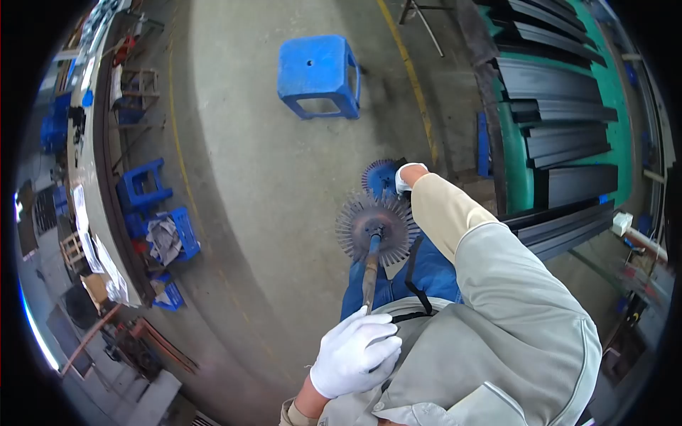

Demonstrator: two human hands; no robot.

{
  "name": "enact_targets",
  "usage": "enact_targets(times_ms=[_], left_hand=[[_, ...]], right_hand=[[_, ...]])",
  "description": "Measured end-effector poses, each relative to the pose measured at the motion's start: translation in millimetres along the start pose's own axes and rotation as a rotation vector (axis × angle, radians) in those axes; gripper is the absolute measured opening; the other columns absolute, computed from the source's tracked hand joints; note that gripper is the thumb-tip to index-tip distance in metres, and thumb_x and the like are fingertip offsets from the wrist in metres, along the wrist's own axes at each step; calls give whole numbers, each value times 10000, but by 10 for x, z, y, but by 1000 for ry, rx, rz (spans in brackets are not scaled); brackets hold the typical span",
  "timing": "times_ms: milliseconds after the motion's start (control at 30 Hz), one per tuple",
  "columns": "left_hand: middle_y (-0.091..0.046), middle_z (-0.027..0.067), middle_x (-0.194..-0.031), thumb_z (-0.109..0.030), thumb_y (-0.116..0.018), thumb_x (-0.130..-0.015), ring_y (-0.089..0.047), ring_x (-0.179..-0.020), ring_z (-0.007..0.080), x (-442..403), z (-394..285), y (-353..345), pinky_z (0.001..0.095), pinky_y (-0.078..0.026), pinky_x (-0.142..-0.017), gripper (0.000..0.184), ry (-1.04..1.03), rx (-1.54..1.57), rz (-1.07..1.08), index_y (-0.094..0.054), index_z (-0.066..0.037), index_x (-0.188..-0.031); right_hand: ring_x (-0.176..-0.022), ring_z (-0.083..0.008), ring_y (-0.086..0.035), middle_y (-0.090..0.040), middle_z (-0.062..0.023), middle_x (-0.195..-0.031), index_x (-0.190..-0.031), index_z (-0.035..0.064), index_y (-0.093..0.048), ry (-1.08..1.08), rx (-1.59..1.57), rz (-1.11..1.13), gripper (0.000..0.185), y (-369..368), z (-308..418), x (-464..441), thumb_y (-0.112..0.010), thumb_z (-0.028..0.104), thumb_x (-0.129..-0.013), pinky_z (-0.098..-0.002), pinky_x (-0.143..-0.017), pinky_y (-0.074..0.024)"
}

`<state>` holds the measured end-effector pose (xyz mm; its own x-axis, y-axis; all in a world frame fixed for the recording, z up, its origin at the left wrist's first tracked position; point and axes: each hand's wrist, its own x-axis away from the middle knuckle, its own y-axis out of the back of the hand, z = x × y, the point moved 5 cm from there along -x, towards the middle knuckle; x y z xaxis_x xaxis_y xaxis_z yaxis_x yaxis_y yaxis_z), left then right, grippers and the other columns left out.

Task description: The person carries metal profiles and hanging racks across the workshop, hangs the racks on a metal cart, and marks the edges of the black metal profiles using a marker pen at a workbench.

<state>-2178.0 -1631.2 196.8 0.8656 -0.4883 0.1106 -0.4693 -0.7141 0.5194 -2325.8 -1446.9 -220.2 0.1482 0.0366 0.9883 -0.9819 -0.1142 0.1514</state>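
Discs in hand, none set down.
Nearest my feed: left hand (357,353), white-gloved, fingers closed round the rod (370,278); near toothed disc (387,226) at its far end, on the wearer's side of the blue stool (311,65). Beyond, right hand (409,177), gloved, at the rim of the blue-centred disc (380,175), between near disc and stool; partly hidden, I can't tell its grip. Right of stool, dark panels (568,145) on a green surface (519,135). Lifting looks done; how much remains, I can't judge.
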Motion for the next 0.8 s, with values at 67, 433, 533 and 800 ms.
enact_targets(times_ms=[67, 433, 533, 800], left_hand=[[-676, 25, -990, -130, -788, -704, -677, -1007, 230, 107, 73, 54, 439, -557, -917, 233, -38, 14, 12, -680, -143, -910], [-662, -5, -1005, -87, -790, -675, -680, -1043, 220, 408, 437, 322, 431, -551, -951, 318, -16, 84, -2, -639, -176, -940], [-659, -7, -1015, -86, -782, -676, -673, -1060, 220, 421, 434, 336, 433, -543, -966, 321, -3, 105, 13, -638, -177, -947], [-689, 12, -972, -76, -816, -653, -694, -1010, 247, 230, 388, 337, 471, -514, -1003, 355, -9, 147, 1, -641, -150, -952]], right_hand=[[-1008, -318, -703, -733, -107, -1095, -1073, 133, -752, -27, 22, 4, 376, -66, 91, -97, -660, 410, -835, -453, -874, -524], [-979, -330, -699, -728, -152, -1097, -1113, 83, -745, -17, -7, -15, 486, -392, -38, -876, -751, 381, -730, -437, -863, -526], [-978, -339, -695, -720, -177, -1116, -1105, 58, -750, -21, -89, 22, 545, -127, -100, -309, -778, 358, -651, -429, -858, -529], [-986, -324, -702, -720, -172, -1120, -1085, 57, -756, -98, -45, 90, 569, -44, -681, -162, -809, 338, -594, -424, -835, -542]])
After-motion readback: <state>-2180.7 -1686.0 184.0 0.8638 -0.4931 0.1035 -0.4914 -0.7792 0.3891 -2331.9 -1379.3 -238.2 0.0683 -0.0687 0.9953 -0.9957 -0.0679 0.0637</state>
